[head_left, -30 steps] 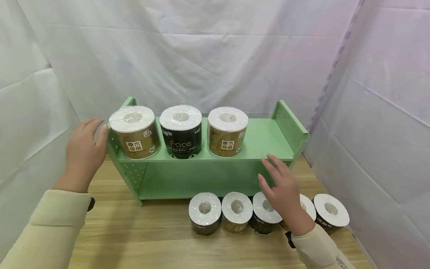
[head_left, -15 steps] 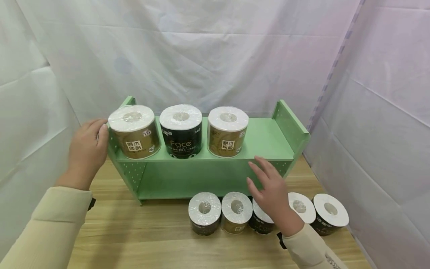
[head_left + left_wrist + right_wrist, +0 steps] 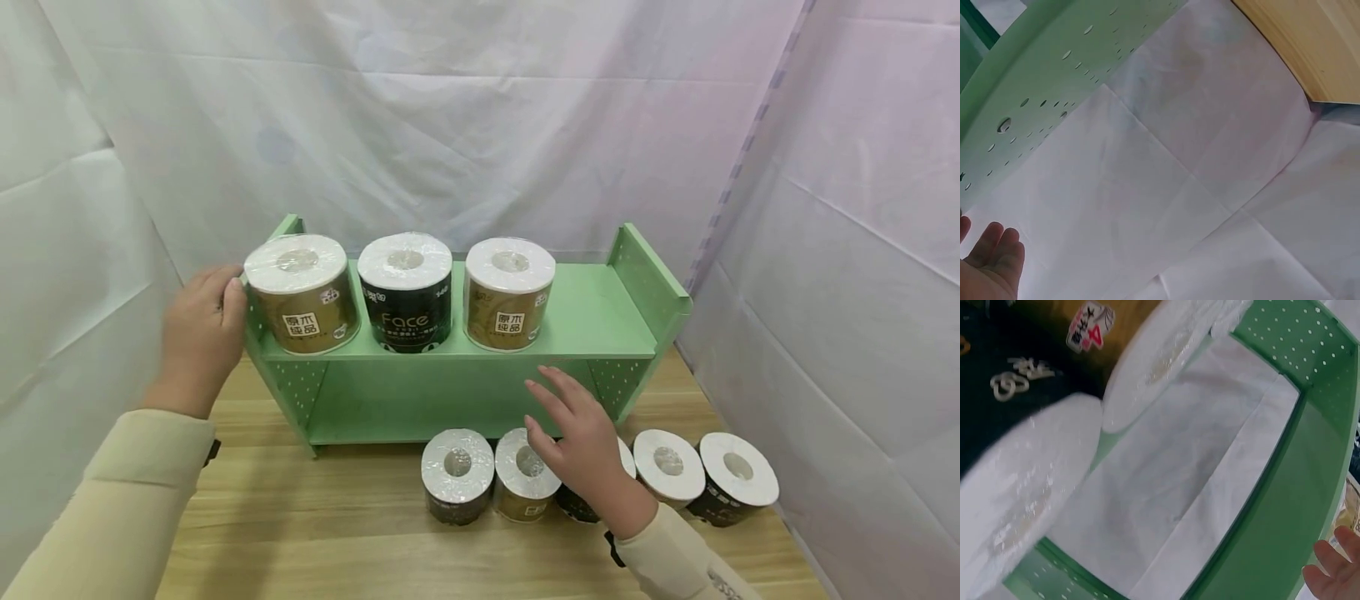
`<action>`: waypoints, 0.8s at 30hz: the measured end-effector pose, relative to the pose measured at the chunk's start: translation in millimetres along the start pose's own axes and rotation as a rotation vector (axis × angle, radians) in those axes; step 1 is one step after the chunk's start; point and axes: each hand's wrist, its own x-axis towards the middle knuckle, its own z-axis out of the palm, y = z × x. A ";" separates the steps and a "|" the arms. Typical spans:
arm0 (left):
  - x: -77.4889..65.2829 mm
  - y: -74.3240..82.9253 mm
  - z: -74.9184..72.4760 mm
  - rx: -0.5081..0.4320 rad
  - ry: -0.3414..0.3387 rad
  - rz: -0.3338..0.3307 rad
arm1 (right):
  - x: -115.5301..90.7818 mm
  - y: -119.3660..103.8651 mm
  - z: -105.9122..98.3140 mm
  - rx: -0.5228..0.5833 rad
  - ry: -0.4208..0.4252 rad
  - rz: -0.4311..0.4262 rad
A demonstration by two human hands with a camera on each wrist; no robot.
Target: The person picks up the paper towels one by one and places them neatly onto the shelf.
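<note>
Up top, green shelf (image 3: 592, 317) bears 3 rolls (image 3: 407, 307); right fingers (image 3: 567, 388) apart, left fingers (image 3: 212, 283) together.

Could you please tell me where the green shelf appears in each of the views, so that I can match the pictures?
Head: the green shelf stands across the middle of the picture.
Left wrist: part of the green shelf fills the upper left corner.
Right wrist: the green shelf runs from the lower left to the upper right.
Shared landmark: the side panels with small holes.
</note>
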 end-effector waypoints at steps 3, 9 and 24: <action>-0.9 0.6 0.4 -0.011 -0.002 -0.013 | -2.4 -1.4 4.8 0.008 -0.026 -0.006; -1.8 2.6 0.2 -0.006 -0.004 -0.036 | -5.5 -3.7 15.2 -0.005 -0.073 -0.023; -2.6 4.4 0.1 -0.029 -0.029 -0.106 | -5.4 -14.1 39.8 -0.052 -0.347 0.044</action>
